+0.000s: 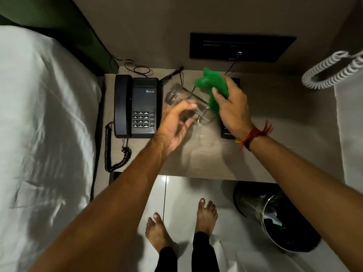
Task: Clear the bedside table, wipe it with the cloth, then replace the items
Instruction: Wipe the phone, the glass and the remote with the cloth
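Observation:
A clear drinking glass (pixel 177 93) lies tilted on its side above the bedside table (pixel 275 134), held in my left hand (pixel 174 124). My right hand (pixel 230 108) grips a crumpled green cloth (pixel 211 85) just to the right of the glass's open end. On the table's left side sits a black corded telephone (pixel 136 107). A black remote control (pixel 228 132) lies under my right hand, mostly hidden.
A bed with white sheets (pixel 45 124) borders the table on the left. A perforated metal waste bin (pixel 275 216) stands on the tiled floor at right. A white coiled cord (pixel 332 69) hangs at upper right. Cables (pixel 141 68) run behind the phone. My bare feet (pixel 180 222) are below.

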Available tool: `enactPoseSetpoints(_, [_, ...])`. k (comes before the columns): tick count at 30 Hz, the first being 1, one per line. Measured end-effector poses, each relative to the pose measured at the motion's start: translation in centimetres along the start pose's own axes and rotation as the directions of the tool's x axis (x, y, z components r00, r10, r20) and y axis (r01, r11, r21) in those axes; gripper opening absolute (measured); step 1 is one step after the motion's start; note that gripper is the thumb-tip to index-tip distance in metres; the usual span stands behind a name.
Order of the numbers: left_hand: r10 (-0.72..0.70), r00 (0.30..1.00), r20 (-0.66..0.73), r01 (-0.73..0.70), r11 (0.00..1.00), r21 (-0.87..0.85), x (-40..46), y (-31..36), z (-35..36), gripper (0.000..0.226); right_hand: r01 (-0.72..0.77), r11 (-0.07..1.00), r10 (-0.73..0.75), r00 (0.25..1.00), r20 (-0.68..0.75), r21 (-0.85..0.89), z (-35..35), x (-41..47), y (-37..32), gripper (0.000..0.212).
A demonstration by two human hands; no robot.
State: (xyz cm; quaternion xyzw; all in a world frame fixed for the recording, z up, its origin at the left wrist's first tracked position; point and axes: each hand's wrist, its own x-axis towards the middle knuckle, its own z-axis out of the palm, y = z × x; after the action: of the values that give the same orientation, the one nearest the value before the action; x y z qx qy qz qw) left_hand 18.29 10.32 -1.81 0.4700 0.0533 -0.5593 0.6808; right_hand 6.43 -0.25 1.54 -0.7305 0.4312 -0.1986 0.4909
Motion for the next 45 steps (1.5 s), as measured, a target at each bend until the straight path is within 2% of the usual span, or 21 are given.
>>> enactPoseSetpoints(2, [-0.011,0.997,0.079,0.005,0.998,0.066,-0.1,-0.8,0.4,0.031,0.088,0.996,-0.085,0.992,0.090,-0.028,0.9,-0.1,-1.0,0.045])
enactPoseSetpoints(4, [-0.016,0.993,0.119,0.005,0.996,0.093,-0.1,-1.3,0.9,0.029,0.156,0.987,-0.150,0.981,0.121,-0.043,1.6,-1.0,-1.3,0.050])
enactPoseSetpoints(8, [-0.007,0.999,0.051,0.000,0.990,0.141,0.2,-0.6,0.3,0.024,0.188,0.981,-0.182,0.975,0.126,-0.044,1.5,-4.0,0.2,0.056])
enactPoseSetpoints(12, [0.049,0.999,0.001,-0.049,0.992,0.120,0.8,0.3,-0.1,0.026,0.061,0.995,-0.052,0.993,0.110,-0.082,1.0,-5.1,1.8,0.052])
enactPoseSetpoints(16, [0.041,0.998,0.041,-0.049,0.975,0.217,0.4,-0.3,0.9,0.039,-0.055,0.998,0.055,0.998,0.027,-0.020,1.2,-2.6,1.2,0.043])
enactPoseSetpoints(18, [0.056,0.998,0.032,-0.064,0.929,0.364,0.5,-0.6,1.2,0.050,-0.064,0.998,0.064,0.998,-0.002,0.025,1.4,-2.0,0.8,0.041])
enactPoseSetpoints(20, [0.154,0.988,-0.017,-0.120,0.831,0.543,1.1,-0.5,1.2,0.052,-0.085,0.989,0.087,0.996,-0.010,0.118,1.8,-2.4,0.7,0.039])
enactPoseSetpoints(22, [0.258,0.964,-0.068,-0.146,0.723,0.676,1.8,-0.1,1.4,0.057,-0.146,0.943,0.159,0.987,-0.020,0.299,1.7,-3.2,1.0,0.035])
enactPoseSetpoints(24, [0.311,0.945,-0.104,-0.143,0.676,0.723,2.6,0.1,1.6,0.065,-0.189,0.870,0.229,0.973,-0.035,0.456,1.0,-3.6,1.7,0.032])
enactPoseSetpoints(28, [0.325,0.945,-0.040,-0.210,0.697,0.686,3.4,-0.2,1.1,0.067,-0.190,0.834,0.332,0.922,-0.197,0.518,-2.4,-3.2,3.8,0.030])
enactPoseSetpoints(31, [0.366,0.929,-0.057,-0.224,0.677,0.701,3.6,-1.0,0.3,0.064,-0.172,0.845,0.400,0.832,-0.384,0.507,-5.2,-2.3,5.9,0.029])
enactPoseSetpoints(34, [0.434,0.900,-0.027,-0.228,0.522,0.822,3.9,-1.7,-0.5,0.064,-0.220,0.897,0.398,0.780,-0.483,0.384,-7.0,-1.8,7.7,0.028])
enactPoseSetpoints(35, [0.462,0.886,-0.033,-0.220,0.483,0.847,3.8,-2.0,-0.9,0.065,-0.243,0.904,0.397,0.780,-0.483,0.351,-7.1,-1.8,8.1,0.028])
enactPoseSetpoints(36, [0.476,0.875,-0.089,-0.186,0.500,0.846,3.5,-2.6,-0.7,0.060,-0.263,0.908,0.398,0.787,-0.472,0.326,-7.1,-1.9,8.5,0.027])
enactPoseSetpoints(38, [0.395,0.849,-0.351,-0.051,0.722,0.691,3.0,-4.4,-0.4,0.030,-0.290,0.910,0.398,0.811,-0.429,0.295,-6.7,-2.1,9.0,0.026])
enactPoseSetpoints(39, [0.352,0.800,-0.486,0.075,0.745,0.663,2.8,-5.3,0.1,0.029,-0.304,0.911,0.399,0.821,-0.408,0.279,-6.3,-2.2,9.2,0.025])
enactPoseSetpoints(40, [0.347,0.764,-0.544,0.191,0.683,0.705,2.6,-6.5,0.2,0.032,-0.316,0.912,0.398,0.832,-0.385,0.261,-5.8,-2.3,9.3,0.025])
enactPoseSetpoints(41, [0.350,0.764,-0.542,0.236,0.630,0.740,2.3,-7.8,0.7,0.031,-0.327,0.913,0.399,0.843,-0.361,0.245,-5.3,-2.3,9.3,0.025])
enactPoseSetpoints(42, [0.321,0.800,-0.508,0.227,0.621,0.750,1.9,-8.7,1.8,0.029,-0.339,0.912,0.402,0.852,-0.336,0.232,-4.9,-2.3,9.3,0.026])
enactPoseSetpoints(45, [0.258,0.899,-0.354,0.131,0.614,0.778,2.0,-9.9,5.2,0.028,-0.376,0.902,0.424,0.866,-0.267,0.212,-3.7,-2.3,9.1,0.026])
